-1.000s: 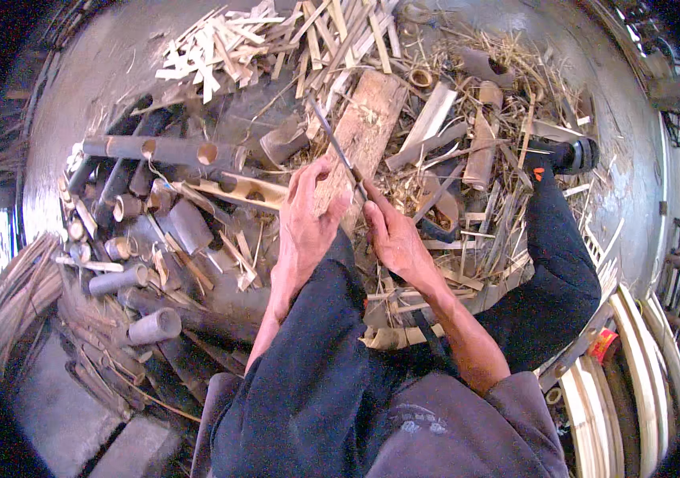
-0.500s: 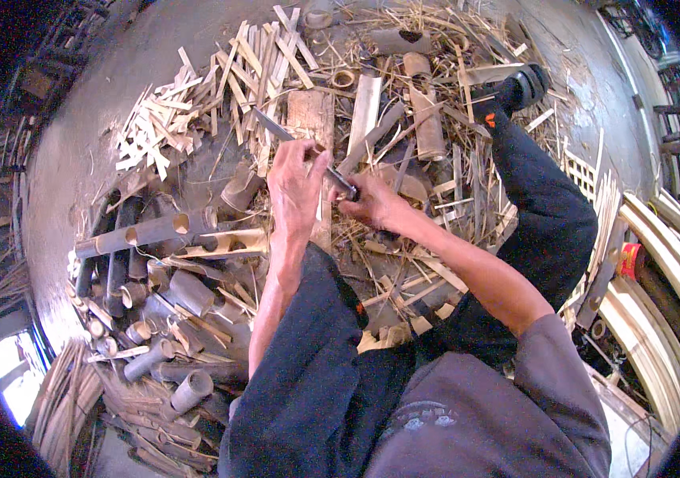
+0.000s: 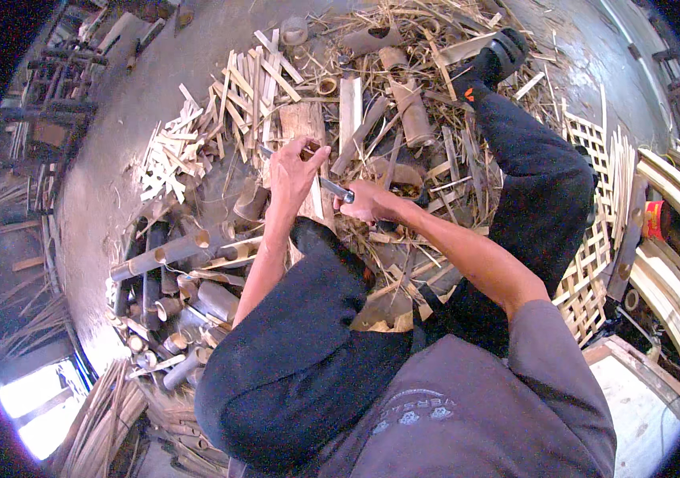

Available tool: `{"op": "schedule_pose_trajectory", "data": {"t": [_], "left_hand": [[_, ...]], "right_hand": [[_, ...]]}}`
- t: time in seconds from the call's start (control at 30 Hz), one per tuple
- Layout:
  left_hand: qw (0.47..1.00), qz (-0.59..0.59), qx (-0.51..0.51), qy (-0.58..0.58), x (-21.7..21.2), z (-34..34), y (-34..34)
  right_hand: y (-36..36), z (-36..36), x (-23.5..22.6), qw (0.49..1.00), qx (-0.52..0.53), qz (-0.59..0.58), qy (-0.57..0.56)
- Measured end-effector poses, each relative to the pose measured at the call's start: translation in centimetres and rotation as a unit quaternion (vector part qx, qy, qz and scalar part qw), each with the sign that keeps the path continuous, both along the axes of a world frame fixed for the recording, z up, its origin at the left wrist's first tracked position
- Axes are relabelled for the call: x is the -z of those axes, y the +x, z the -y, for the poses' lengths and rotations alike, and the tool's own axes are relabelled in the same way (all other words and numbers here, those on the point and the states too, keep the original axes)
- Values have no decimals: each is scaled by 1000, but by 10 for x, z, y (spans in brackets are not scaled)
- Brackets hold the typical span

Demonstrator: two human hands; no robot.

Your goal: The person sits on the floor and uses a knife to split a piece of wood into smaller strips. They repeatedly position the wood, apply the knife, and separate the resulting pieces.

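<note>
Between the person's two raised hands, over a floor strewn with bamboo, is one knife [image 3: 334, 188], slanting from the right hand up past the left. The right hand [image 3: 365, 201] has its fingers clamped on the knife's near end. The left hand [image 3: 290, 171] covers the middle of it, thumb and fingers bent; whether they grip it, I cannot tell. The tip shows just beyond the left hand.

Under the hands lies one wooden plank [image 3: 301, 121], its near part hidden by the left hand and forearm. Just right of it are one pale split length [image 3: 349, 109], one dark split piece [image 3: 364, 135] and, farther over, one broken tube [image 3: 412, 117]; one short ring [image 3: 328, 85] lies above them. Left of the plank spreads a heap of pale strips [image 3: 174, 155], too many to count. Nearer, one long tube [image 3: 181, 248] shows two holes, above a jumble of cut pieces. One lattice panel [image 3: 588, 275] stands at the right, partly blocked by a bent leg [image 3: 543, 191], with one red object [image 3: 654, 219] beyond.
</note>
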State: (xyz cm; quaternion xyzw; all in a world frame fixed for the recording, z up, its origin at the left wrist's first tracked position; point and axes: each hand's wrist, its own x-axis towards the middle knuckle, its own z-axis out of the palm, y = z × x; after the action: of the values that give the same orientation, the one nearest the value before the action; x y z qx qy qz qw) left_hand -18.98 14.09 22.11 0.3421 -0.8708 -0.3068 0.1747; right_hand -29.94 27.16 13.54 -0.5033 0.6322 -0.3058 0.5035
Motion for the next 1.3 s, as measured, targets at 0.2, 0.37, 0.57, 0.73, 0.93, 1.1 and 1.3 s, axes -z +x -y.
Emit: {"op": "schedule_pose_trajectory", "data": {"t": [0.2, 0.37, 0.57, 0.73, 0.93, 1.1, 1.3], "left_hand": [[999, 33, -4, 14, 3, -1, -15], [1000, -3, 6, 11, 15, -8, -10], [995, -57, -22, 74, 13, -14, -4], [997, -37, -12, 67, 10, -16, -24], [982, -139, -73, 104, 24, -19, 0], [988, -129, -74, 40, 8, -32, 14], [984, -80, -162, 10, -17, -26, 50]], "right_hand": [[-6, 6, 34, 998, 3, -53, 14], [-9, -6, 35, 997, 21, -67, 26], [-2, -9, 36, 979, 86, -171, -69], [3, -14, 79, 997, 36, 48, 47], [24, -14, 48, 974, 72, -198, -83], [36, -32, 76, 980, -10, -172, -95], [29, -54, 52, 959, -90, -241, -115]]}}
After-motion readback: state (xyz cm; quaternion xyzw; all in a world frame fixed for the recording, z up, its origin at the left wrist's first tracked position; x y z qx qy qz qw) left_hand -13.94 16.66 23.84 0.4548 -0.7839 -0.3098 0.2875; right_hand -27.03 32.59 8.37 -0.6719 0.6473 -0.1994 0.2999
